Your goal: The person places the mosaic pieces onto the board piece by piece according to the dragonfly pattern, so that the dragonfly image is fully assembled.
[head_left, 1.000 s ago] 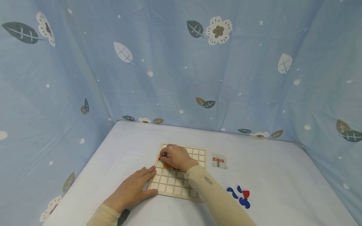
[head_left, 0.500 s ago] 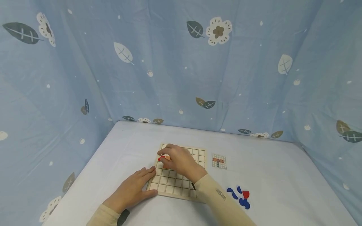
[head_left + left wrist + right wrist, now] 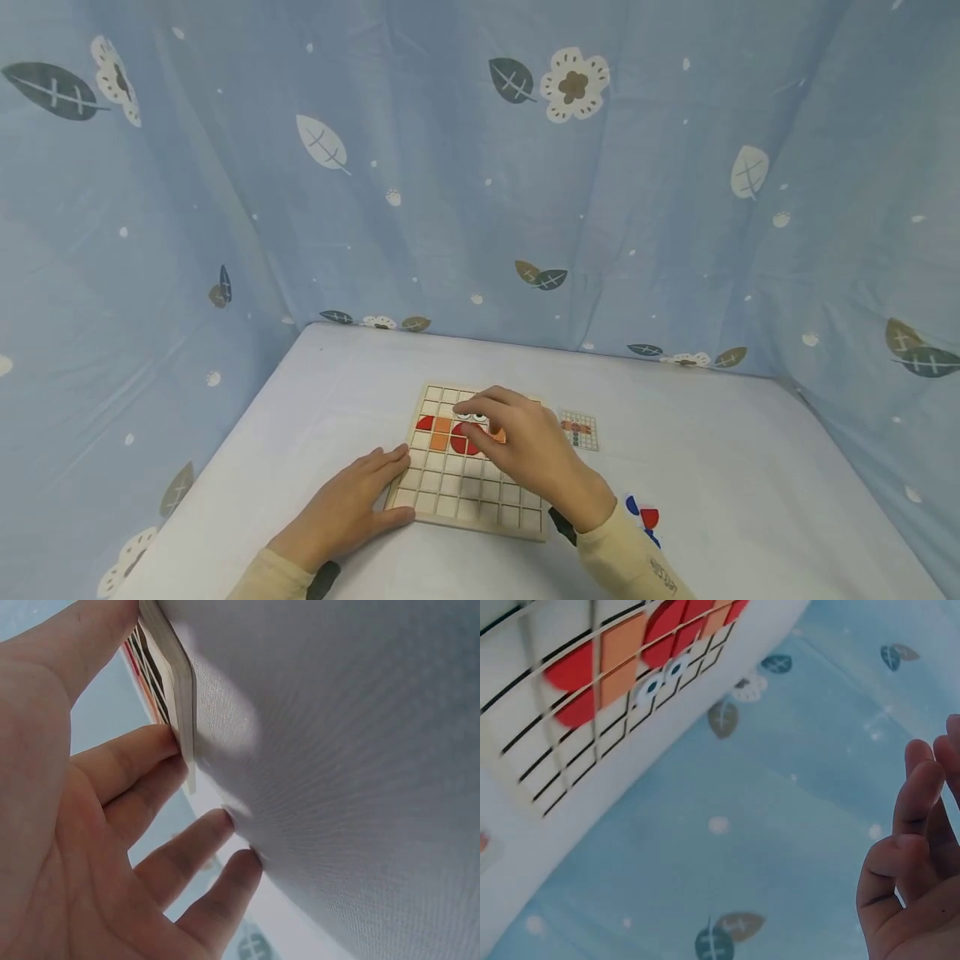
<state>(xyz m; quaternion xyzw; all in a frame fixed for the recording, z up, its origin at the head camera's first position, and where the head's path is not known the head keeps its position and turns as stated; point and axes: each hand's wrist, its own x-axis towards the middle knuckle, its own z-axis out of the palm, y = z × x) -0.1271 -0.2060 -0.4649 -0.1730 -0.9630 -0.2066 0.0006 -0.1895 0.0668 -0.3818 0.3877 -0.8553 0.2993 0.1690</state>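
My left hand [image 3: 345, 512] lies at the left edge of a wooden grid board [image 3: 450, 504], its fingers and thumb extended against the side. In the left wrist view the fingertips touch the board's edge [image 3: 180, 690] and the white surface. Above the board hovers my right hand [image 3: 540, 442], fingers loosely bent, with nothing visible between them. On the board sit a red quarter-round piece [image 3: 424, 422], orange pieces [image 3: 439, 438], red rounded pieces [image 3: 459, 442] and eye pieces [image 3: 463, 416]. The right hand hides part of the pattern in the head view; the right wrist view shows more red pieces [image 3: 571, 669].
A small pattern card [image 3: 580, 431] lies right of the board. Nearer, beside the right sleeve, are a red piece [image 3: 650, 518] and blue pieces [image 3: 632, 505], some hidden by the arm. Blue patterned cloth [image 3: 420, 208] stands around the white table [image 3: 750, 483].
The right hand has left the red piece at the board's left side and moved right, uncovering the orange, red and eye pieces. My left hand stays at the board's edge.
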